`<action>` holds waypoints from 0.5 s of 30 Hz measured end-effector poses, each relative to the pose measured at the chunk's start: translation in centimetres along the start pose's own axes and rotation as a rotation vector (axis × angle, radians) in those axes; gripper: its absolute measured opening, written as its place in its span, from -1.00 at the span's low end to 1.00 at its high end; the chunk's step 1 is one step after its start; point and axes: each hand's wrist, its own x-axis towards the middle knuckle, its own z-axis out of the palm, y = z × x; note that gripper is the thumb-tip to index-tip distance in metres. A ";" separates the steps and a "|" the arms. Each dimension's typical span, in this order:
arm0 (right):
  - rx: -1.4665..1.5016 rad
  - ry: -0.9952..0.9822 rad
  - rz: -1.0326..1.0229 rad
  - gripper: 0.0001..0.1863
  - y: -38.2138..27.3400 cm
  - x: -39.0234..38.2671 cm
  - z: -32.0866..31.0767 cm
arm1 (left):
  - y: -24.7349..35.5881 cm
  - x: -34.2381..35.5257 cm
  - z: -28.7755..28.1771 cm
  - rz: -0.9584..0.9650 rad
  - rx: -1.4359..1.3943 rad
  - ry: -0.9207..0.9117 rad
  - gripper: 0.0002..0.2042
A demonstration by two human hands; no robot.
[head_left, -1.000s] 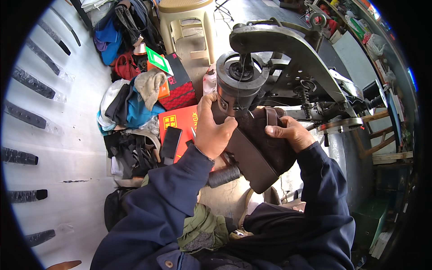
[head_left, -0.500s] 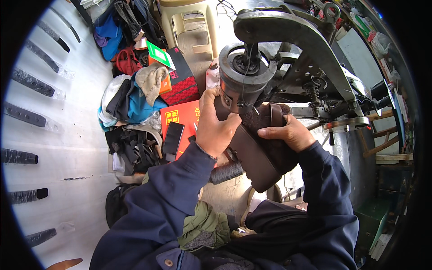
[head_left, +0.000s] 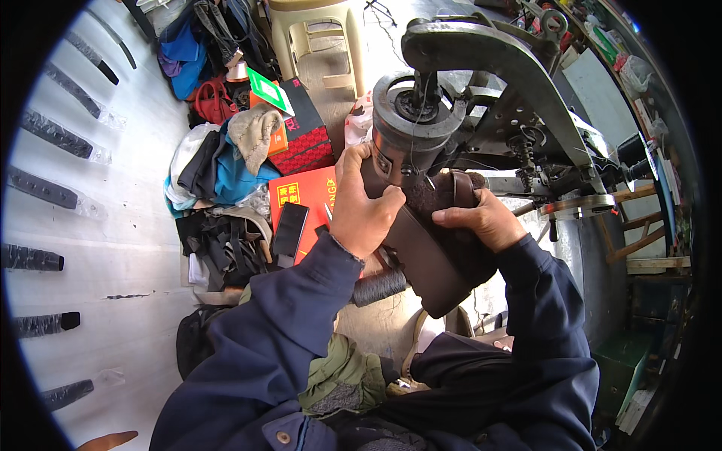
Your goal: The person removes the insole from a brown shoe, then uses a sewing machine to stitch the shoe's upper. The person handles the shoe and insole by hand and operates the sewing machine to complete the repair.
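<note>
A dark brown shoe (head_left: 430,259) with a fuzzy lining and a strap lies under the round metal head of a sewing machine (head_left: 414,128), its smooth sole facing up toward me. My left hand (head_left: 365,207) grips the shoe's far left edge, thumb and fingers closed right beside the machine head. From the right, my right hand (head_left: 485,222) is wrapped round the upper near the strap, its thumb on top and the other fingers hidden underneath. The machine head covers the shoe's far end, so the needle's contact with it cannot be seen.
The machine's curved arm (head_left: 496,52) reaches away to the right. Left of my hands lie a red box (head_left: 304,192), a black phone (head_left: 291,229) and heaped clothes and bags. A spool of dark thread (head_left: 378,288) sits below the shoe; a cream stool (head_left: 316,37) stands beyond.
The machine head appears slightly farther right and lower in view. Both hands keep their hold on the shoe, whose position under the machine is almost the same.
</note>
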 end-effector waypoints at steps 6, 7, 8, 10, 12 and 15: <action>-0.550 0.155 -0.025 -0.68 -2.0 -4.2 -1.7 | -0.2 0.0 0.0 -0.037 0.003 -0.017 -0.49; -0.713 0.237 -0.104 -0.69 -2.3 -5.3 -1.8 | -0.3 0.1 0.0 -0.044 0.022 -0.015 -0.48; -0.649 0.348 -0.227 -0.74 -2.3 -6.5 -1.4 | -0.4 0.0 -0.1 -0.028 0.018 -0.008 -0.47; -0.770 0.551 -0.453 -0.83 -2.6 -8.2 -0.9 | -0.5 -0.1 0.0 -0.022 0.029 -0.005 -0.46; -0.996 0.516 -0.598 -0.57 -3.0 -8.0 -0.2 | -0.5 -0.2 0.0 -0.004 0.072 0.015 -0.45; -1.093 0.456 -0.661 -0.34 -3.2 -5.1 1.7 | -0.3 -0.2 -0.1 0.005 0.089 0.004 -0.45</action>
